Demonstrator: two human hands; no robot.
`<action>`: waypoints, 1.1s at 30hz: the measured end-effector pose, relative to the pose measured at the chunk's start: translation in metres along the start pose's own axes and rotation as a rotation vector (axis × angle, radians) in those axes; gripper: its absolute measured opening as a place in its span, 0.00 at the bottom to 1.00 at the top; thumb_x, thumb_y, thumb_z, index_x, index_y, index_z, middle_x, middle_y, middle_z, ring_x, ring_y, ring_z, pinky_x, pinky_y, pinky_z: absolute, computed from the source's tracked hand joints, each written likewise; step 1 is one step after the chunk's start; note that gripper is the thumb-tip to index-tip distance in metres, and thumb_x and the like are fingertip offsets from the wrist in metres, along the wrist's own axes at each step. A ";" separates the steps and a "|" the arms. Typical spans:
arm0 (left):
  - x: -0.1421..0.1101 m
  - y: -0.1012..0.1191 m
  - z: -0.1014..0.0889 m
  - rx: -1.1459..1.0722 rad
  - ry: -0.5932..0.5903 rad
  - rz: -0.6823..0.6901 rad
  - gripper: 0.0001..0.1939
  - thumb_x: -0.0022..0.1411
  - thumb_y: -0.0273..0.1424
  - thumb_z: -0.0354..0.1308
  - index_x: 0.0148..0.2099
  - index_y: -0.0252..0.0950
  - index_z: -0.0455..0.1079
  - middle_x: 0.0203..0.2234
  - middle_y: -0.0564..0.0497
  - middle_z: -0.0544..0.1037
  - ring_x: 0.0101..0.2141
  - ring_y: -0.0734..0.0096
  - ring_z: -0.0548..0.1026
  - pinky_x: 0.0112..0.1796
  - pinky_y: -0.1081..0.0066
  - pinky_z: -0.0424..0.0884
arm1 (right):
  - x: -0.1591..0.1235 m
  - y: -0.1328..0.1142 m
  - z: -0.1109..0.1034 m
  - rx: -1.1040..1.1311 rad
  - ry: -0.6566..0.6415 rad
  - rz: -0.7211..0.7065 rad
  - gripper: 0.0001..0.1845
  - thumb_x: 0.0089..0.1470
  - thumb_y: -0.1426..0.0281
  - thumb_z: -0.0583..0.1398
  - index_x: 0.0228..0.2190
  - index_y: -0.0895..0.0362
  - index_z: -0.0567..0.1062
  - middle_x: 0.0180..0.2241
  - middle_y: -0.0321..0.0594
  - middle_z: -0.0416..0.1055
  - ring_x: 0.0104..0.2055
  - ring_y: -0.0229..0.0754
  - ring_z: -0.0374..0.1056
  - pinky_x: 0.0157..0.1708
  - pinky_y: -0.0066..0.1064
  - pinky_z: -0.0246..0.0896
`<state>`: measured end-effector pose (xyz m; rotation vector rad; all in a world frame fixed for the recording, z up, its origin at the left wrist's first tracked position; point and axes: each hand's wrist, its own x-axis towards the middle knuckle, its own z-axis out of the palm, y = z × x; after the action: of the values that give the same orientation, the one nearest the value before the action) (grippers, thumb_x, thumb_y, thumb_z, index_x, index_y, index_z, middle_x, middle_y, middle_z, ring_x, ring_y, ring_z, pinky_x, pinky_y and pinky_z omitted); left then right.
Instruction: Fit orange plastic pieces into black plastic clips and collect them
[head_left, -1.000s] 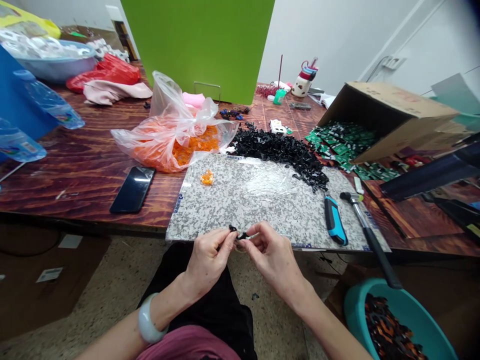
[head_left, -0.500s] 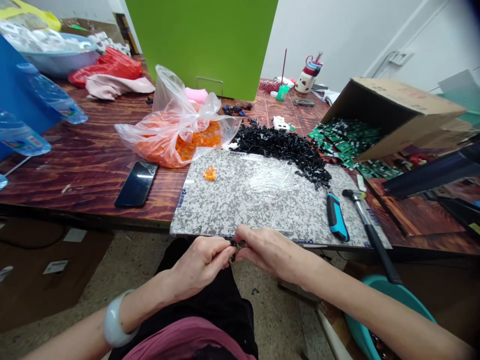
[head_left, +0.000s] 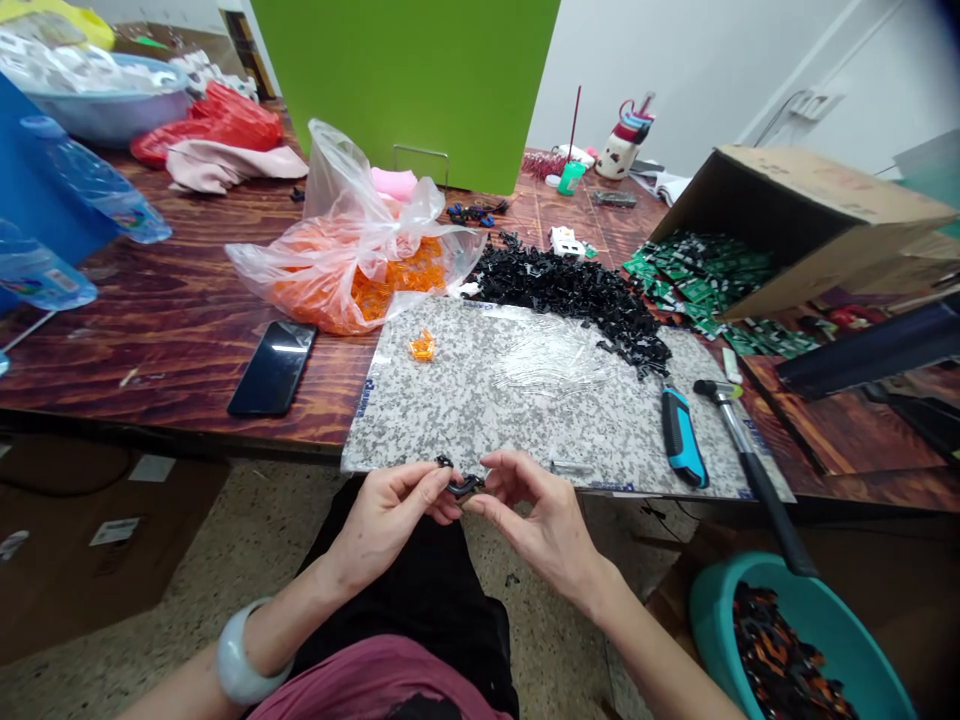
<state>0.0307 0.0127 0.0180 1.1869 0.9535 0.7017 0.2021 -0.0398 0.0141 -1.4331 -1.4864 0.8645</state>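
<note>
Item: a small curved black plastic piece [head_left: 465,487], held just off the front edge of the slab, above the lap of a seated person. Item: the left hand [head_left: 394,525], wearing a pale, thick bangle [head_left: 240,667] on its wrist, closed in a firm pinch on one end of the piece. Item: the right hand [head_left: 544,530], fingers curved, its fingertips [head_left: 491,462] at the other end; whether they grip or merely touch cannot be told from here. For a part this small, a fingertip pinch with both wrists low and steady looks the surest handling, keeping the piece in clear view. Item: a speckled grey granite-pattern slab [head_left: 480,420] lying on a dark reddish-brown wooden bench [head_left: 165,370]. Along its far edge lies a loose heap of black plastic pieces [head_left: 577,295]; on it, one small orange plastic piece [head_left: 423,346]. Item: a blue-and-black utility knife [head_left: 681,438] and a black-handled hammer [head_left: 750,465], both at the slab's right side. Item: a clear plastic bag of orange pieces [head_left: 352,270] beyond the slab. Item: a teal plastic basin [head_left: 709,600], low at right, holding black and orange pieces.
</note>
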 end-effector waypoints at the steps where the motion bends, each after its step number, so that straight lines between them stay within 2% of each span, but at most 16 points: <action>1: 0.000 0.000 0.000 0.023 -0.003 0.013 0.13 0.58 0.38 0.59 0.35 0.32 0.78 0.20 0.49 0.80 0.23 0.69 0.78 0.27 0.74 0.74 | 0.001 -0.001 -0.001 0.015 -0.019 0.024 0.15 0.50 0.65 0.63 0.40 0.58 0.71 0.28 0.36 0.72 0.26 0.35 0.68 0.26 0.25 0.65; 5: -0.001 -0.003 0.000 0.124 -0.009 0.085 0.12 0.60 0.35 0.57 0.36 0.33 0.78 0.20 0.51 0.79 0.24 0.71 0.77 0.28 0.76 0.73 | 0.002 -0.005 -0.002 0.042 -0.105 0.061 0.11 0.52 0.67 0.62 0.37 0.59 0.73 0.28 0.37 0.72 0.28 0.35 0.68 0.28 0.25 0.65; 8: -0.001 -0.005 0.001 0.130 -0.001 0.084 0.11 0.61 0.34 0.56 0.37 0.33 0.78 0.21 0.51 0.80 0.24 0.71 0.77 0.29 0.76 0.73 | 0.000 -0.004 -0.002 0.039 -0.085 0.034 0.10 0.53 0.68 0.61 0.38 0.58 0.72 0.30 0.38 0.73 0.29 0.36 0.69 0.29 0.26 0.66; 14: -0.001 -0.007 0.009 -0.026 0.027 -0.015 0.11 0.59 0.35 0.59 0.38 0.33 0.78 0.25 0.51 0.82 0.27 0.70 0.79 0.30 0.76 0.75 | -0.004 0.004 -0.002 -0.213 0.116 -0.236 0.11 0.53 0.71 0.62 0.40 0.57 0.72 0.34 0.41 0.71 0.29 0.37 0.67 0.30 0.28 0.67; 19: -0.001 -0.006 0.016 -0.179 0.009 -0.058 0.11 0.57 0.36 0.62 0.38 0.35 0.79 0.27 0.53 0.83 0.28 0.72 0.79 0.34 0.76 0.76 | -0.004 0.008 -0.004 -0.316 0.144 -0.372 0.11 0.56 0.72 0.59 0.43 0.55 0.72 0.37 0.43 0.72 0.37 0.40 0.71 0.38 0.30 0.70; 24: -0.002 -0.009 0.016 -0.243 -0.062 -0.121 0.11 0.58 0.36 0.61 0.39 0.34 0.79 0.27 0.52 0.83 0.30 0.72 0.79 0.36 0.77 0.74 | -0.002 0.012 -0.007 -0.349 0.124 -0.476 0.18 0.56 0.74 0.59 0.49 0.54 0.69 0.41 0.44 0.72 0.44 0.42 0.70 0.43 0.32 0.69; 28: -0.003 -0.010 0.018 -0.235 0.010 -0.045 0.10 0.59 0.34 0.60 0.38 0.35 0.79 0.26 0.53 0.83 0.30 0.73 0.78 0.37 0.76 0.74 | -0.003 0.013 -0.004 -0.375 0.130 -0.488 0.21 0.57 0.76 0.59 0.52 0.53 0.67 0.43 0.46 0.71 0.45 0.43 0.68 0.45 0.36 0.67; 33: -0.003 -0.008 0.025 -0.154 0.127 0.037 0.09 0.59 0.32 0.59 0.36 0.34 0.80 0.25 0.53 0.82 0.30 0.71 0.78 0.37 0.74 0.73 | -0.003 0.013 0.004 -0.395 0.223 -0.506 0.20 0.55 0.78 0.59 0.49 0.54 0.69 0.42 0.46 0.71 0.44 0.44 0.67 0.43 0.38 0.67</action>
<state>0.0515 -0.0025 0.0130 1.0359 0.9667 0.8735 0.2037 -0.0417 0.0007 -1.2783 -1.7942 0.1000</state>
